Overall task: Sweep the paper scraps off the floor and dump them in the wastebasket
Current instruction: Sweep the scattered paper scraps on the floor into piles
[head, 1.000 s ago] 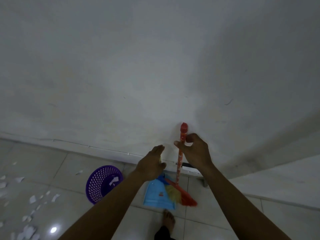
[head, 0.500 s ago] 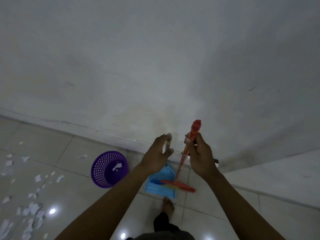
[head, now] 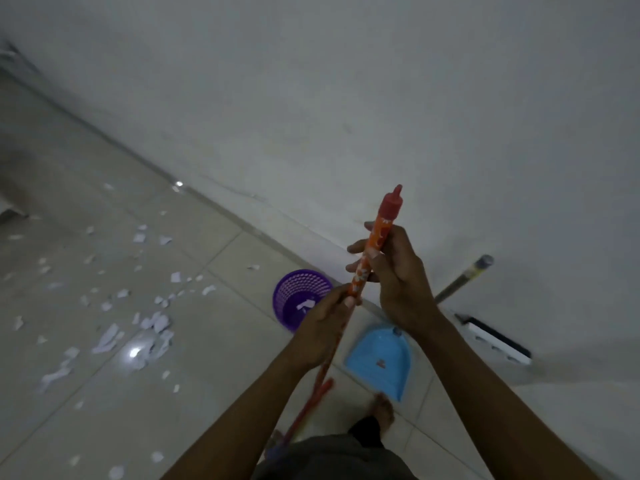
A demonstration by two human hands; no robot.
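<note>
- A bare foot [head: 382,408] stands on the tiled floor [head: 214,393], straight below the grip.
- The broom [head: 379,232] slants down from the hands. Its red lower end is blurred, below the left hand and left of the foot.
- The left hand [head: 322,330] curls its fingers round the orange handle, taking the lower hold.
- The right hand [head: 398,275] wraps the handle just above it. The thumb lies along the shaft and the red cap sticks out over the fingers.
- A blue dustpan [head: 377,362] lies flat on the floor under the right wrist, just beside the foot.
- The purple wastebasket [head: 298,296] stands just left of the left hand, near the wall, with a white scrap inside.
- Paper scraps [head: 152,327] litter the tiles well to the left of the grip.
- A white power strip [head: 495,339] lies to the right of the right forearm, along the wall's foot.
- A dark stick [head: 464,282] leans on the white wall [head: 346,98] behind the right hand; its lower end is hidden.
</note>
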